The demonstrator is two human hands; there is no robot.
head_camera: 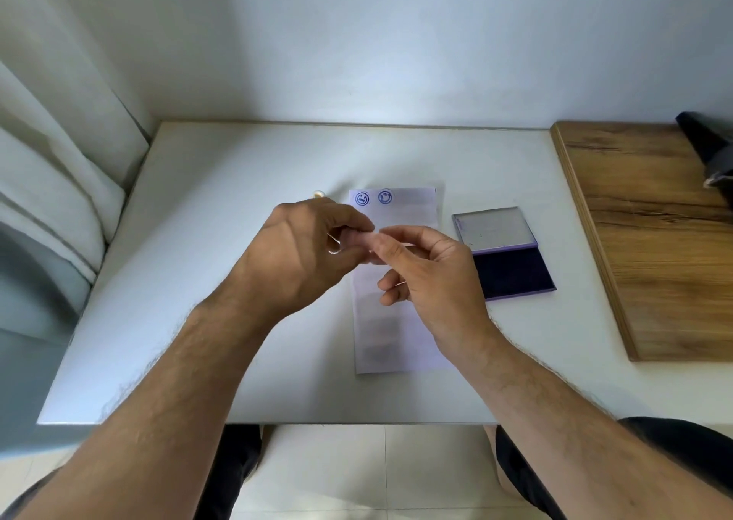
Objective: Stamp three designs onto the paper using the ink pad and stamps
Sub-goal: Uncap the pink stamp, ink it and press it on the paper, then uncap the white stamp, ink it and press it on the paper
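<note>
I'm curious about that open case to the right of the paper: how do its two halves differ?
The lid, the half farther from the person, is pale grey and glossy, with no ink surface. The ink pad, the nearer half, is very dark blue, almost black, and matte. The lid looks a little smaller, perhaps only from the camera angle. Both are rectangular with a lilac rim, joined along a hinge, lying open on the white table.
</note>
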